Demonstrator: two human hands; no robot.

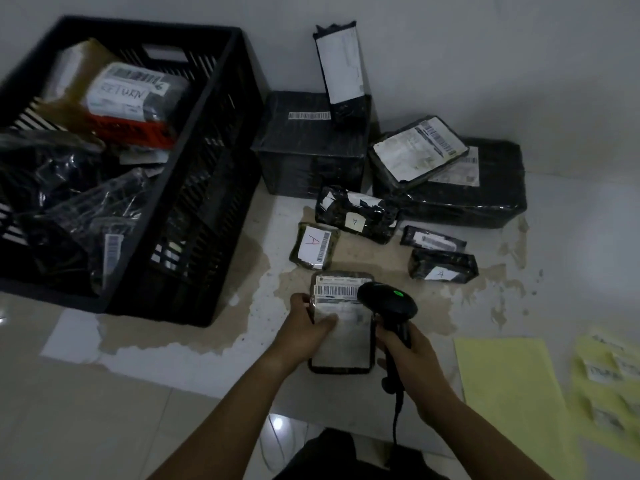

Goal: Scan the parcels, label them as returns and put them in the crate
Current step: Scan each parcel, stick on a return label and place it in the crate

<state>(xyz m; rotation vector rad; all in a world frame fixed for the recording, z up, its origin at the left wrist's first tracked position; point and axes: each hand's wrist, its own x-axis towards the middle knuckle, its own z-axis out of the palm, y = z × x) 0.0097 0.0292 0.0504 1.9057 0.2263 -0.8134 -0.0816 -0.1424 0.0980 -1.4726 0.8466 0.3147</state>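
Note:
My left hand (308, 332) grips a flat black parcel (346, 344) by its left edge, thumb lying across the white shipping label. My right hand (405, 358) grips the handle of a black barcode scanner (388, 301), whose head hangs over the parcel's top barcode with a green light lit. The black slatted crate (207, 188) stands at the left and holds several wrapped parcels; the top one (128, 95) bears a label reading RETURN. More black parcels lie on the floor ahead, three of them marked A (313, 245) (356, 214) (441, 266).
Two big black boxes (308, 150) (485, 188) sit against the white wall, each with a smaller parcel on top. Yellow label sheets (509, 393) (609, 379) lie on the floor at the right. The scanner cable (396, 420) trails down toward me.

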